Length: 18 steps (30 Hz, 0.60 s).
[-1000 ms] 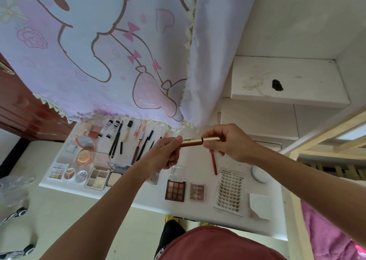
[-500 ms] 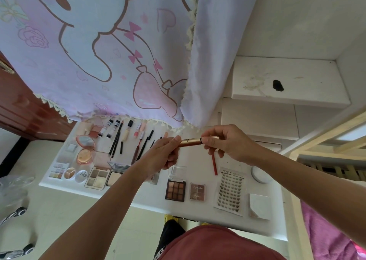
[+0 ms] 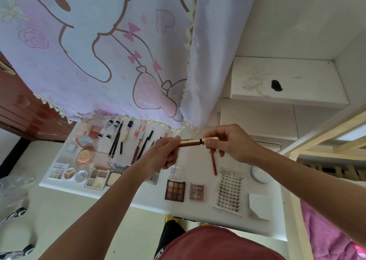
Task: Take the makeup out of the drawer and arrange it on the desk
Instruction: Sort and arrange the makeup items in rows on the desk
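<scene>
The slim gold metallic tube [image 3: 191, 142] looks light and rigid, and its polished shell is probably slippery, so it is best gripped across the barrel near each end rather than by the tips. A thin black ring toward its right end probably marks where the cap meets the body. If so, gripping on either side of that ring would allow a twist or a pull. A drop would likely scuff it rather than break it.

It lies roughly level at the centre of the frame, held in the air above the white surface [image 3: 200, 158] and touching nothing laid out there. The left hand [image 3: 161, 156] has its fingers [image 3: 175, 140] curled and pinching the tube's left end. The right hand [image 3: 231, 142] has its fingers [image 3: 210, 144] closed round the right end, which hides it. The tube is warm gold with a rosy sheen, and any lettering is too small to read. A thin red pencil [image 3: 213, 163] lies on the surface just below it.
</scene>
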{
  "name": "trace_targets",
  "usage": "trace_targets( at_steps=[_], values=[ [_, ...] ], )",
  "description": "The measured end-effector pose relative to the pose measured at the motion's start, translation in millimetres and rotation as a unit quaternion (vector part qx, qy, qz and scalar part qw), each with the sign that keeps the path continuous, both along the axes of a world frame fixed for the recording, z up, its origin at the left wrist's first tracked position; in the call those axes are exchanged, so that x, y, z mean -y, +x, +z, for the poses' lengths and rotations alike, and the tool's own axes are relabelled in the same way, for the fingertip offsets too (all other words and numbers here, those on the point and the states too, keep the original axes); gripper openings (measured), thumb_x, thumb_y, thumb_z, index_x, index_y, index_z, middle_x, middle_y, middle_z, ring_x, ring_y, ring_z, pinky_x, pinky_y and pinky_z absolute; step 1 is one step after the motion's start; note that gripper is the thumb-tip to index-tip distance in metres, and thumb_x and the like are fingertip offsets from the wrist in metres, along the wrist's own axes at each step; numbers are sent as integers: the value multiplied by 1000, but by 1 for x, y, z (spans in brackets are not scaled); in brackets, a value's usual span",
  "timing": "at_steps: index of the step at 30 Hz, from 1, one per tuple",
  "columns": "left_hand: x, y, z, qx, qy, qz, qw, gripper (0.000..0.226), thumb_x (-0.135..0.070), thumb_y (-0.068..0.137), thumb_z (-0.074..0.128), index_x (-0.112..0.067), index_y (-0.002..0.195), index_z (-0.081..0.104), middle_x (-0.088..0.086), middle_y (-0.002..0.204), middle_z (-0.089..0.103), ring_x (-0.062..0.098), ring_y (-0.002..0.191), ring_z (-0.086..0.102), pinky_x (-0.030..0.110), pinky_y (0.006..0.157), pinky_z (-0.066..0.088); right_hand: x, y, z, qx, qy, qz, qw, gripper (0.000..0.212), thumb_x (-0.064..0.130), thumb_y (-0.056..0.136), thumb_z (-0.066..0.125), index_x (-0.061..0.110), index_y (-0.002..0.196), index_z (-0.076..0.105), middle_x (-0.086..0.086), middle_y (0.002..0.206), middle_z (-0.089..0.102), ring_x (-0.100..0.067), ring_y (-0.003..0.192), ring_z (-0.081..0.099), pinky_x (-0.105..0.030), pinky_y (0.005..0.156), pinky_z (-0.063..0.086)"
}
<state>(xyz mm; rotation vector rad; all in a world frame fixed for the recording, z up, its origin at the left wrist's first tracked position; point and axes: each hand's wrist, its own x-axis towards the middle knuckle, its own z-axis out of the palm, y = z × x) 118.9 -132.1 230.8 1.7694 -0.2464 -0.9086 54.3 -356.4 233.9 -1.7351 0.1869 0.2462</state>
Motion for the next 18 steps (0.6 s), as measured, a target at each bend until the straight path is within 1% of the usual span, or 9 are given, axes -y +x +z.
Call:
trace_targets(
  at_steps=[2,4,7,9,10,13,15,18],
  values=[
    [0,-1,-1,-1,0,0,1000,42,-40,102,39,-12,70,39,-2,54,36,12,48,36,20,44,25,1,-1,-1,8,-6,7,1000,13,5,86,72,13,96,70,3,71,69,-11,68,65,-26,57,51],
    [-1,-1,-1,-2,-2,1,1000,43,-41,101,39,-13,69,39,-1,55,35,13,49,36,20,44,25,0,-1,-1,7,1,9,1000,18,5,85,73,14,99,67,3,72,69,-12,69,66,-26,57,51],
    [-1,-1,-1,-5,-1,5,1000,43,-42,100,40,-14,68,40,0,57,34,13,50,35,20,44,24,0,0,1,-25,20,-2,999,17,21,90,69,12,104,67,-5,81,73,-19,71,69,-26,53,49],
    [-1,-1,-1,-8,0,10,1000,43,-43,100,41,-14,68,41,1,57,34,13,50,35,21,45,24,1,0,1,-42,29,-6,999,22,26,95,61,7,100,69,-9,79,73,-20,68,68,-25,51,48],
    [-1,-1,-1,-9,1,11,1000,43,-43,100,42,-15,68,41,0,57,35,13,50,35,21,46,23,1,0,1,-42,26,-7,999,21,24,95,61,5,98,70,-9,77,73,-19,67,67,-24,51,47],
    [-2,-2,-2,-10,1,16,1000,43,-43,100,42,-15,68,41,0,57,35,13,49,35,21,45,23,3,0,-1,-20,-5,-1,1000,8,11,91,67,8,98,70,-3,74,71,-13,69,66,-26,56,49],
    [-2,-3,-2,-15,0,22,1000,43,-44,100,43,-15,68,41,0,57,35,13,49,35,21,45,23,3,0,-1,-14,0,5,1000,11,7,88,71,9,99,69,-3,74,70,-13,71,65,-27,58,50],
    [-2,-3,-2,-15,0,22,1000,43,-44,100,42,-14,68,42,1,57,35,13,49,35,21,45,23,2,1,2,-36,27,-6,999,14,14,89,70,9,102,69,-6,80,71,-16,73,68,-27,58,51]
  ],
)
